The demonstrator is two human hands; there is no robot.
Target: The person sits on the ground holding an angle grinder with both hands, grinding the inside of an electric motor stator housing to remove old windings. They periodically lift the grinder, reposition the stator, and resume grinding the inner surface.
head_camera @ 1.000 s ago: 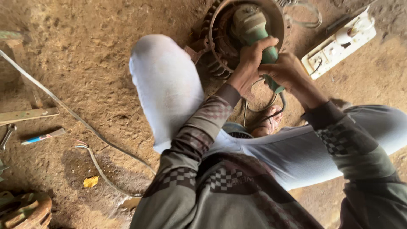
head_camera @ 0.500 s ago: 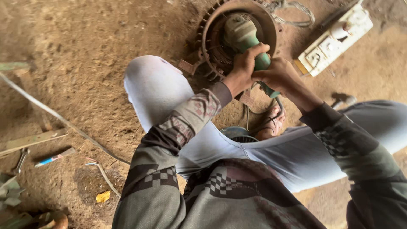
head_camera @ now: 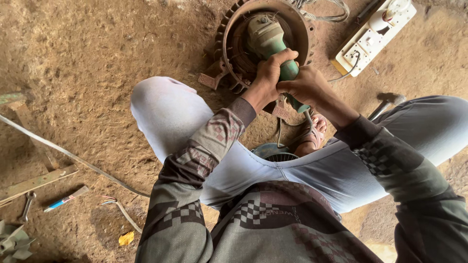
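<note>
The left hand [head_camera: 267, 78] is clenched around the body of a green angle grinder [head_camera: 271, 46], fingers wrapped over the top of the barrel just behind the grey gear head. Just to its right the right hand [head_camera: 307, 87] is closed on the rear handle of the same tool, the two hands touching. The grinder has a pale grey-green head and a darker green barrel; its cable [head_camera: 280, 134] drops from the rear end toward the sandalled foot [head_camera: 312, 136]. Its long axis runs diagonally, from lower right at the handle to upper left at the head. The head points into the open mouth of a rusty, finned round motor housing [head_camera: 234, 34] lying on the dirt floor in the upper middle of the frame. At the upper right lies a white extension socket board [head_camera: 363, 46].
</note>
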